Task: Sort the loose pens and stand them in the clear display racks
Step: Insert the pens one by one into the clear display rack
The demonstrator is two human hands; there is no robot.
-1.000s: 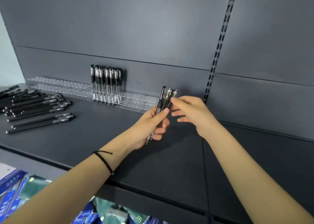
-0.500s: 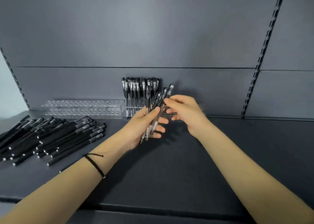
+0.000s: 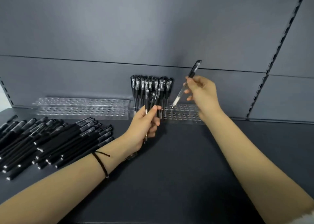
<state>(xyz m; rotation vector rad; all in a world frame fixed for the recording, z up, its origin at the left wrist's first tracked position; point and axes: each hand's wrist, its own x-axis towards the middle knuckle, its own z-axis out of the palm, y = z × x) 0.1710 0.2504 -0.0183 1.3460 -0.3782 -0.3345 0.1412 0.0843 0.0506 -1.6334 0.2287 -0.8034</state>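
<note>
My right hand grips one clear pen with a black cap, tilted, its tip just above the holes of the right clear rack. My left hand is closed on a small bundle of the same pens, held upright in front of the rack. Several capped pens stand in the left end of that rack. A second clear rack lies empty to the left along the back wall. A large pile of loose black pens lies on the shelf at the left.
The dark grey shelf runs under both arms, with a grey back panel behind the racks. A slotted upright strip runs down the wall at the right. A black cord circles my left wrist.
My right hand has drawn one pen out of the bundle and carried it right, down toward the rack. My left hand keeps the other pens. The view has shifted right and closer.
</note>
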